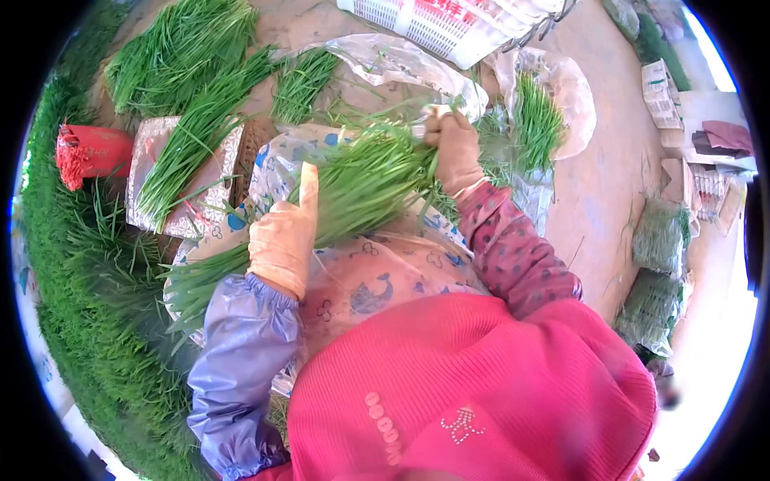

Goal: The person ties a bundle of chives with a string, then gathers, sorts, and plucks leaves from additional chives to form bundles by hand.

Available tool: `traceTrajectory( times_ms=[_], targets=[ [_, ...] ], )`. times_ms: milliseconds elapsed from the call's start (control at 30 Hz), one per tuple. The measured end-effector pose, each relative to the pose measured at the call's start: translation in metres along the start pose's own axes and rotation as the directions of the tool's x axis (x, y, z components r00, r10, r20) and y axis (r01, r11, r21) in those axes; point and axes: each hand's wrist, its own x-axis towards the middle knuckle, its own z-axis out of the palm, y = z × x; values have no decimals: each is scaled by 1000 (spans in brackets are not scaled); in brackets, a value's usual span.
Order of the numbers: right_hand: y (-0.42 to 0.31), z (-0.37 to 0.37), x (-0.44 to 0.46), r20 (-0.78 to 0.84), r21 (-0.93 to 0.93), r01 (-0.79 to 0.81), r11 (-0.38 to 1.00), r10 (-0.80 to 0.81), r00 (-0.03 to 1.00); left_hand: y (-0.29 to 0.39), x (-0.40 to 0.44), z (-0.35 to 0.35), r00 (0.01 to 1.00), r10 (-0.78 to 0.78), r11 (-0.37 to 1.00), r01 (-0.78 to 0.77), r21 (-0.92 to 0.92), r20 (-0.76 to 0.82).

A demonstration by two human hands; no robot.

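Observation:
A long bunch of green garlic chives [373,172] lies slantwise across my lap, over a plastic apron [377,293] printed with blue shapes. My left hand [282,240], in a pale glove, is closed around the bunch; one digit points up and the other fingers are partly hidden. At the bunch's upper right end, my gloved right hand [455,148] has its fingers closed on the chive ends. Something whitish and blurred shows at those fingertips. Leaf tips come out on the left beyond my left hand.
Loose chives [184,56] are heaped at the upper left. More lie on a patterned box [148,152], beside a red bundle [96,152]. A white basket [433,28] stands ahead. Chives in a clear bag [537,120] are at the right. Greenery [104,345] piles along the left.

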Motion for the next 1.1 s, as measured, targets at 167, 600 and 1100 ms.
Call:
traceTrajectory(
  times_ms=[167, 600, 1100],
  targets=[
    [32, -40, 35, -68, 613, -318, 723, 449, 891, 4, -12, -1, 983, 95, 978, -62, 200, -158],
    [-5, -145, 46, 13, -531, -297, 794, 358, 934, 0, -27, -17, 990, 112, 948, -81, 307, -83],
    [14, -109, 27, 236, -969, 222, 110, 137, 962, 4, -25, -16, 997, 45, 989, -34, 142, -71]
  ],
)
